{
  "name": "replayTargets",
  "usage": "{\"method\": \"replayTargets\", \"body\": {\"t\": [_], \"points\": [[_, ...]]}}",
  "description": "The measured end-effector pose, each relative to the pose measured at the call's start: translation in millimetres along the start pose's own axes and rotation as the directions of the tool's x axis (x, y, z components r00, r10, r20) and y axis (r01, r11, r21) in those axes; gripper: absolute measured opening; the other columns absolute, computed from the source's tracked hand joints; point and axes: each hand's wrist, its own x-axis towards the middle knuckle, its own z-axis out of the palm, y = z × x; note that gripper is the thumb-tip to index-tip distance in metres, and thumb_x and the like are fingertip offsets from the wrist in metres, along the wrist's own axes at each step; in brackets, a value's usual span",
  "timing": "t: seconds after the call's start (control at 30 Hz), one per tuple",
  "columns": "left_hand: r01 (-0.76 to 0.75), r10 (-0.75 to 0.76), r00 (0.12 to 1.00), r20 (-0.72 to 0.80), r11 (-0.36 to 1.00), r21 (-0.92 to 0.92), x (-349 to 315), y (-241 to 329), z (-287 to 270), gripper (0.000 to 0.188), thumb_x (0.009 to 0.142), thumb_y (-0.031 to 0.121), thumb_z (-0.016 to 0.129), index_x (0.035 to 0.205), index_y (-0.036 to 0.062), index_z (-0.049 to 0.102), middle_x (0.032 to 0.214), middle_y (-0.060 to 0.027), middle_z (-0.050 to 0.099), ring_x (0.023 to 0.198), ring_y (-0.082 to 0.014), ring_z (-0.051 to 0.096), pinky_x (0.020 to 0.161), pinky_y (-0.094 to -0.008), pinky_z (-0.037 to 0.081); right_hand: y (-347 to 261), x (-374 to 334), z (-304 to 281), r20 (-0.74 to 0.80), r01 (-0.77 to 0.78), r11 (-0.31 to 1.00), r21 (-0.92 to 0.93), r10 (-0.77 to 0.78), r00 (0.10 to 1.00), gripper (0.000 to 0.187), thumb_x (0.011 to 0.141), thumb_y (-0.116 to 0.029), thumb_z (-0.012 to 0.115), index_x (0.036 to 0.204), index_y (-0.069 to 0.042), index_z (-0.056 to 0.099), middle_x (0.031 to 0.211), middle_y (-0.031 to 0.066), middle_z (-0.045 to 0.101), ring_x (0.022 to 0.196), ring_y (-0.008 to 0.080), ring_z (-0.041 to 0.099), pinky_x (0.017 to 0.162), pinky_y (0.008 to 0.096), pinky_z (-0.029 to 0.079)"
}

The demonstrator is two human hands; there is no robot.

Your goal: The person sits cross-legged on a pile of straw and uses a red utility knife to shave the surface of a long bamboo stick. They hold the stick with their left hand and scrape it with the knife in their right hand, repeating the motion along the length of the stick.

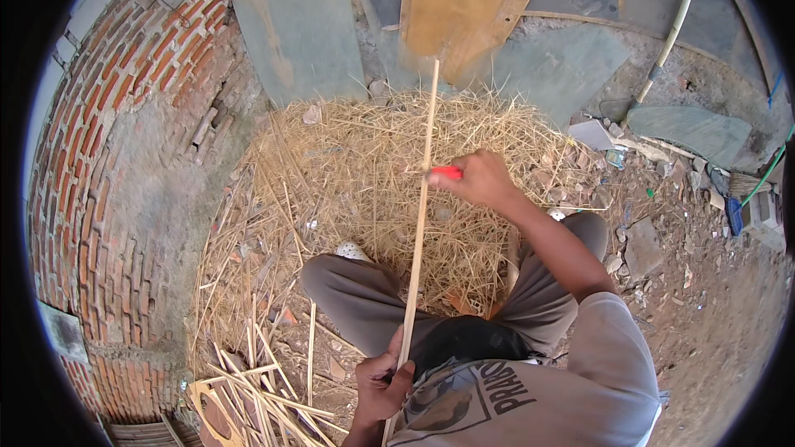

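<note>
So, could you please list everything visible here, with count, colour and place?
Long thin bamboo strip: one, pale tan, running from the lower hand up across the pile.
Red-handled tool: one, red, against the strip; blade not visible.
Heap of dry shavings: one, straw yellow, on the ground ahead.
Split bamboo strips: many, pale tan, lower left.
Brick wall: one, red, left.
Wooden board: one, brown, top centre.
Grey slabs: several, top.
White pipe: one, upper right.
Left hand: fingers closed on the strip's near end.
Right hand: fingers closed on the tool.
</note>
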Motion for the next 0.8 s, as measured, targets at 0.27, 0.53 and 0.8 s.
{"method": "replayTargets", "body": {"t": [0.27, 0.53, 0.8], "points": [[-0.004, -0.001, 0.998, -0.061, 0.996, -0.091, -10, -4, -2, 0.056, 0.083, -0.014, 0.044, 0.137, 0.0008, 0.048, 0.059, 0.0034, 0.053, 0.047, -0.0010, 0.043, 0.045, -0.0179, 0.034, -29, -28, 20, -0.044, 0.188, 0.980, 0.066, -0.186, 0.982, 0.080, 0.080, -0.081, 0.043, 0.061, -0.007, 0.067, 0.041, 0.0063, 0.048, 0.040, 0.0216, 0.054, 0.044, 0.0384, 0.045], [0.028, -0.024, 0.997, 0.077, 0.998, -0.051, -11, 1, 0, 0.056, 0.085, -0.012, 0.045, 0.139, 0.0009, 0.045, 0.059, 0.0027, 0.053, 0.047, -0.0009, 0.042, 0.045, -0.0175, 0.033, 38, 22, -3, -0.072, -0.179, 0.984, 0.007, 0.179, 0.981, 0.081, 0.077, -0.082, 0.045, 0.062, -0.006, 0.067, 0.050, 0.0130, 0.056, 0.055, 0.0305, 0.063, 0.056, 0.0426, 0.051], [-0.033, 0.039, 0.989, 0.145, 0.998, -0.045, -21, -5, 0, 0.055, 0.085, -0.009, 0.053, 0.139, 0.0019, 0.047, 0.058, 0.0038, 0.055, 0.047, -0.0012, 0.043, 0.046, -0.0177, 0.035, 78, 40, -14, -0.159, -0.354, 0.934, 0.039, 0.355, 0.921, 0.082, 0.079, -0.082, 0.043, 0.067, -0.005, 0.069, 0.065, 0.0175, 0.064, 0.069, 0.0333, 0.066, 0.065, 0.0445, 0.051]]}}
